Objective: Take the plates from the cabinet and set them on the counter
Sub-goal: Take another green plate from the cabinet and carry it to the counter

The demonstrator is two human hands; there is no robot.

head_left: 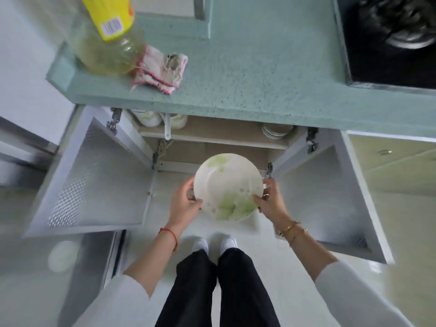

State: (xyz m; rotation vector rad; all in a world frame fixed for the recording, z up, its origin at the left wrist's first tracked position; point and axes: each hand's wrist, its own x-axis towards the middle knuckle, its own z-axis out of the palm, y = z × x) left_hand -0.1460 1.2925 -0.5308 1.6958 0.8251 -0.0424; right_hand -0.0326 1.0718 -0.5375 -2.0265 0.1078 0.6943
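A white plate with green leaf patterns (pixel 227 185) is held in front of the open cabinet (pixel 212 149), below the counter edge. My left hand (pixel 185 201) grips its left rim with the thumb over the top. My right hand (pixel 269 199) grips its right rim. The teal speckled counter (pixel 259 67) runs across the upper view. On the cabinet's upper shelf a stack of white plates (pixel 276 131) sits at the right, and white and green bowls (pixel 148 118) sit at the left.
Both cabinet doors stand open: the left door (pixel 94 180) and the right door (pixel 330 197). On the counter's left stand an oil bottle (pixel 106 43) and a pink-edged cloth (pixel 160 69). A black stove top (pixel 389 43) fills the counter's right.
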